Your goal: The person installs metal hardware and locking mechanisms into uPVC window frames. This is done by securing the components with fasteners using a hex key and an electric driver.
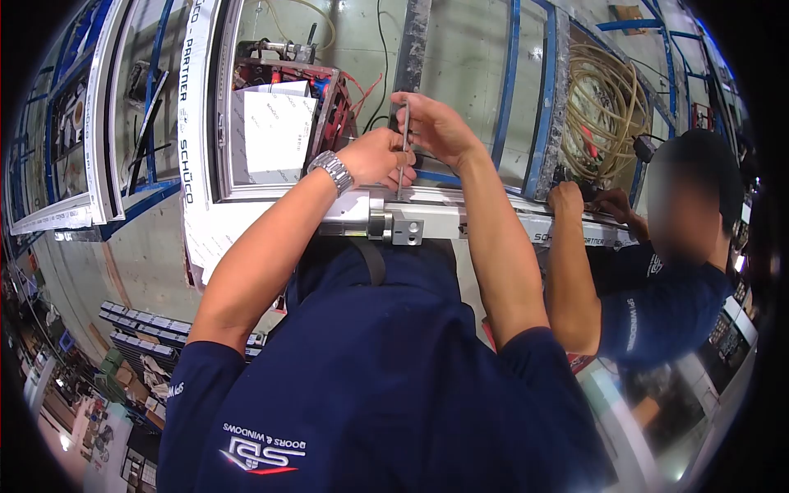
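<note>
A thin grey metal rod (405, 131) stands between my hands, its lower end at the white window-frame profile (440, 214). My left hand (380, 156), with a metal watch above it, is closed on the rod partway down, fingers bunched round it. Around the upper part of the same rod curl the thumb and fingers of my right hand (440, 127). Just below the rod, on the near side of the profile, is a silver metal fitting (407, 229) with round holes. A silver cylindrical piece (345, 215) lies left of it.
A co-worker (657, 271) stands at the right, hands on the same profile. White printed sheets (275, 135) lie by a red tool box (335, 119). Blue rack bars (508, 74) and coiled hose (604, 107) are beyond. Another frame (97, 123) stands left.
</note>
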Tool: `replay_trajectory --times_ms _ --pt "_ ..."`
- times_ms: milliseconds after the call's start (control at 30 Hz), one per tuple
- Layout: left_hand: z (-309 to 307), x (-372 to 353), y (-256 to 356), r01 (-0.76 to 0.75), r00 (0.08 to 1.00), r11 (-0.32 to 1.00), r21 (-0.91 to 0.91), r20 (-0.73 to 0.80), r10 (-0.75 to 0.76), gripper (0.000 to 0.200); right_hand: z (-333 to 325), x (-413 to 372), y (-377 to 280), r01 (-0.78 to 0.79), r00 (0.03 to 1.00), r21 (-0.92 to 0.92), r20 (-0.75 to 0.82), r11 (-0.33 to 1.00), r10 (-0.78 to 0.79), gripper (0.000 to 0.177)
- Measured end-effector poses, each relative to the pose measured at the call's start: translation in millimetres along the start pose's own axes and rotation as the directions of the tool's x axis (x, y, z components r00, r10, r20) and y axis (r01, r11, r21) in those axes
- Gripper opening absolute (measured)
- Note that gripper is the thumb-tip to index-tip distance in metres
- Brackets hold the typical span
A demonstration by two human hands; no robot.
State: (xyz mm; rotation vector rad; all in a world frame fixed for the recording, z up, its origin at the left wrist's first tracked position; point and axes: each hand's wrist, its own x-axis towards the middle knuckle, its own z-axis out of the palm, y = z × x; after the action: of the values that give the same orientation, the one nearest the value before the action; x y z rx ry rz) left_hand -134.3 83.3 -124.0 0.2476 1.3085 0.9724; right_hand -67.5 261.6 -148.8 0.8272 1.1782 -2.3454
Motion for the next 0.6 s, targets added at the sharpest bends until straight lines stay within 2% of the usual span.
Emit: replay_trajectory --times_ms 67,167,200,267,367,433,467,567,600 --pt "-1 3 -4 0.002 1.000 1.000 -0.016 0.006 -0.002 0.020 -8 9 14 0.060 0.998 0.158 0.007 0.986 -0.061 0.037" --pt "-2 1 -7 0.015 1.000 0.999 -0.049 -0.009 -0.015 0.021 -9 20 10 0.058 0.974 -0.250 -0.199 0.967 -0.110 0.037" --pt "-1 1 -7 0.020 1.000 0.998 -0.063 -0.015 -0.021 0.021 2 14 2 0.051 0.933 -0.514 -0.281 0.856 -0.224 0.037" --pt "3 -1 -3 0.018 0.999 1.000 0.006 -0.045 -0.018 0.021 34 -11 -23 -0.089 0.812 -0.886 -0.329 0.454 -0.482 0.039" --pt "6 -2 -1 0.036 0.999 0.999 0.005 -0.036 -0.036 0.021 38 -14 -20 -0.087 0.789 -0.893 -0.333 0.442 -0.517 0.038" --pt "2 -3 1 0.038 0.999 0.999 -0.001 -0.024 -0.038 0.021 26 -5 -5 0.150 0.874 -0.558 -0.310 0.816 -0.373 0.038" --pt "2 -3 0 0.037 0.999 0.999 0.006 -0.014 -0.037 0.021 18 0 6 0.221 0.914 -0.308 -0.266 0.925 -0.307 0.039" --pt "1 0 1 0.035 0.999 0.999 0.030 0.005 -0.035 0.021 23 4 18 0.286 0.951 0.103 -0.156 0.953 -0.268 0.038" --pt "0 0 1 0.036 0.999 0.999 0.038 0.007 -0.036 0.021 24 7 19 0.302 0.938 0.019 -0.183 0.953 -0.293 0.037"
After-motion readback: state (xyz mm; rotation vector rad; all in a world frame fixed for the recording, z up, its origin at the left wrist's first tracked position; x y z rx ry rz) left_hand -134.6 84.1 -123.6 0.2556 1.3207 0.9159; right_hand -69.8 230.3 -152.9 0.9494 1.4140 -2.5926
